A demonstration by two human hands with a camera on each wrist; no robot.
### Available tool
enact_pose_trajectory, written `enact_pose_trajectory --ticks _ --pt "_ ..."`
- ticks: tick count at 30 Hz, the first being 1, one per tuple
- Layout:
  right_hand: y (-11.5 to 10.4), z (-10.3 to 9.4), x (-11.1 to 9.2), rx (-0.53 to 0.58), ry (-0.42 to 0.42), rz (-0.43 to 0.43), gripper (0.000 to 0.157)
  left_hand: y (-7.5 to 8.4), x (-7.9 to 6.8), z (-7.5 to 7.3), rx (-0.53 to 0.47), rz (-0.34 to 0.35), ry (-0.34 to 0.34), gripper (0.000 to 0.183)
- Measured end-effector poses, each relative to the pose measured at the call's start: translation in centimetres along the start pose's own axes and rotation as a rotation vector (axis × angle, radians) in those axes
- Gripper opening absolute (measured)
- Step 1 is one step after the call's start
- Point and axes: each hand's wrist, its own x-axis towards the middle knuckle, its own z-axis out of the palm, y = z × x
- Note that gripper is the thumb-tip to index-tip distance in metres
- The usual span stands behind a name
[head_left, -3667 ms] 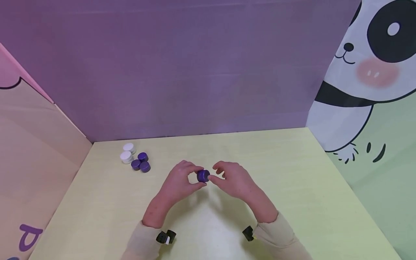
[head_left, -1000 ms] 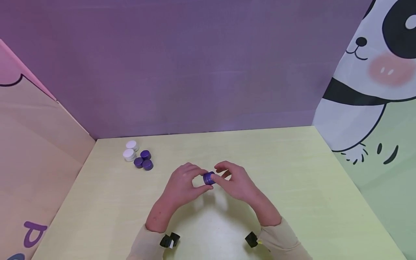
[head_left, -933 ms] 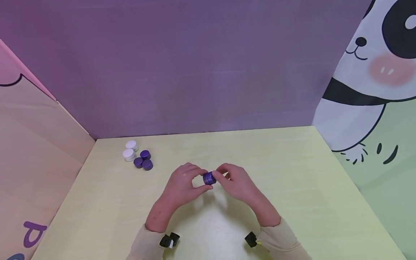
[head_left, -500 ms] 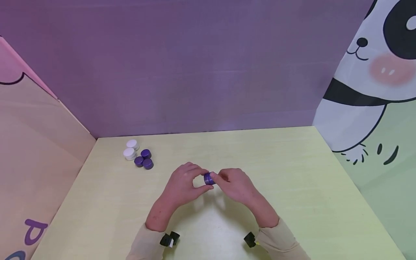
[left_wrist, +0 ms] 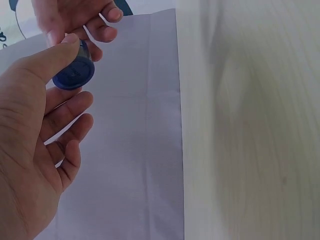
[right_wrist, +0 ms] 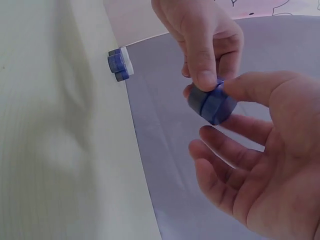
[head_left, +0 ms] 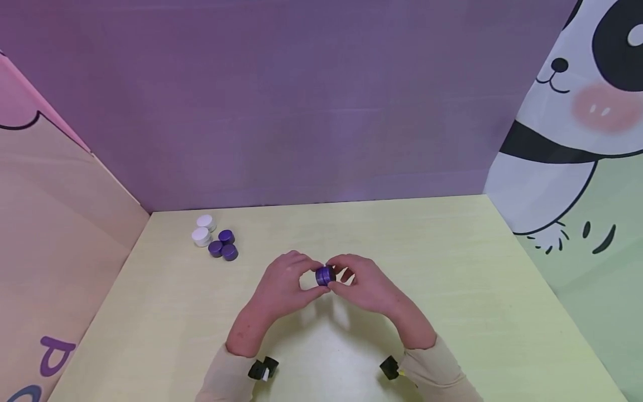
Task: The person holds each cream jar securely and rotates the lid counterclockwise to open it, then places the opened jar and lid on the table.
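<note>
Both hands clamped on the same purple cylinder (head_left: 325,275), mid-counter left to right, held up off the counter (head_left: 477,290), shadows falling below on the near side. Left hand (head_left: 281,283) pinches its left half between thumb and fingers; right hand (head_left: 369,283) has thumb and fingertip on the right half. Cylinder lies on its side, axis roughly left-right, seam round the middle. Hands just beside each other with only the cylinder between the fingertips. Right wrist view: right hand's other fingers curve loosely below, off the cylinder. Far left: three purple pieces (head_left: 229,252) in a tight cluster, two white pieces (head_left: 202,237) just left of and beyond them, farther white one near the counter's far edge. Wide gap from cluster to left hand. Far edge meets the purple wall (head_left: 301,106), well beyond the hands; left edge runs along the pink panel (head_left: 65,223), right edge along the panda panel (head_left: 562,229). Most room is to the right, a broad stretch of counter between right hand and right edge. Sleeves come in over the near side.
</note>
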Motion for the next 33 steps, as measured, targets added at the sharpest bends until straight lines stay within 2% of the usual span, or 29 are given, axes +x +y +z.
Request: enact_pose_trajectory --ticks 3,6,10,14,17,21,27,30,33 --pt "0.03 -0.18 -0.14 -0.012 0.009 -0.06 0.033 0.06 -0.03 0.03 -0.005 -0.014 -0.012 0.034" --pt "0.0 -0.28 -0.18 -0.033 0.017 -0.068 0.038 0.1 -0.03 0.01 -0.007 -0.027 -0.022 0.035" --pt "-0.21 -0.19 -0.17 -0.04 0.022 0.032 0.038 0.1 0.02 -0.04 -0.002 -0.027 -0.023 0.035" --pt "-0.17 0.08 -0.04 -0.132 0.029 0.139 0.029 0.08 0.07 -0.04 -0.001 -0.03 -0.03 0.033" --pt "-0.07 0.24 0.07 -0.206 0.022 0.169 0.034 0.06 0.04 0.01 0.001 -0.035 -0.038 0.033" --pt "-0.12 0.33 0.21 -0.213 0.008 0.171 0.037 0.03 -0.02 -0.09 0.003 -0.035 -0.04 0.032" --pt "-0.12 0.33 0.4 -0.158 0.004 0.116 0.023 0.0 -0.05 -0.21 0.008 -0.04 -0.031 0.033" --pt "0.14 0.21 0.31 -0.132 0.015 0.039 0.014 -0.06 -0.06 -0.09 0.008 -0.042 -0.039 0.033" --pt "0.37 0.14 0.21 -0.088 0.009 -0.049 0.02 -0.11 -0.2 -0.05 0.011 -0.048 -0.048 0.034"
